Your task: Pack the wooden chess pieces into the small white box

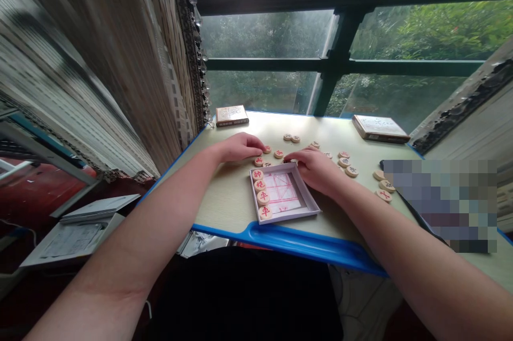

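Observation:
My left hand (239,147) reaches over the table with its thumb and index finger closed at a red-marked Chinese chess piece (267,149). Another red piece (258,161) lies just below its fingertips. Near me stands a shallow open box (286,217) with a red-lined paper inside. A column of red-marked pieces (263,196) lies flat along its left wall. My right hand (310,162) is bent at the box's far right corner, its fingertips by the far wall. What those fingers grip, if anything, is hidden. Between my hands lies one more red piece (278,154).
Several loose pieces (351,170) lie right of my right hand, others (295,139) farther back. Small boxes stand at the back left (232,116) and back right (380,128). A blurred-out dark object (444,207) lies at right. The table has a blue rim (304,239).

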Tool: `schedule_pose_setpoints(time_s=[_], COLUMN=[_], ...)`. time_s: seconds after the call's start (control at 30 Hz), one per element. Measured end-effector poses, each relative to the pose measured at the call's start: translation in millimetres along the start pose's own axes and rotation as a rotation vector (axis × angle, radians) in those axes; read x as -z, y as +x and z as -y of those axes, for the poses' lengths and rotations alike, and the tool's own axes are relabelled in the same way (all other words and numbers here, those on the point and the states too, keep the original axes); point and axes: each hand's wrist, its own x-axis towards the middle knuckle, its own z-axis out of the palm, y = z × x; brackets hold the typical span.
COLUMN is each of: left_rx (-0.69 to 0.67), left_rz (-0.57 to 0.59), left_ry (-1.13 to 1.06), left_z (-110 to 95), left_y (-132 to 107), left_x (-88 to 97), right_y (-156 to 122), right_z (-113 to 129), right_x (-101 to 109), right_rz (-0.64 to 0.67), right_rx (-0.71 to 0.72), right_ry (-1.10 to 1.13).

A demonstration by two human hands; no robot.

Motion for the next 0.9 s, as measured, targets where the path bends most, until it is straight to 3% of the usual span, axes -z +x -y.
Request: schedule_pose_setpoints(time_s=[0.3, 0.5, 0.67, 0.73, 0.83, 0.9], left_rx=[0.053, 0.060, 0.030, 0.025, 0.028, 0.032], left_rz=[-0.019, 0.014, 0.137, 0.128, 0.059, 0.044], left_ry=[0.166, 0.141, 0.039, 0.058, 0.114, 0.110], left_z=[-12, -11, -8, -7, -7, -9], left_y=[-3, -4, -5, -4, -4, -3], left_x=[-2.0, -0.1, 4.6, 4.7, 2.2, 0.0], right_y=[1, 4, 0, -4, -9, -11], right_z=[2, -4, -10, -11, -12, -15], right_x=[0, 5, 20, 29, 45, 53], right_rz=[0.016, -0.088, -0.107, -0.195, -0.436, -0.485], right_rx=[0.087, -0.001, -0.130, -0.194, -0.258, -0.306], right_ry=[-0.054, -0.090, -0.145, -0.102, -0.009, 0.014])
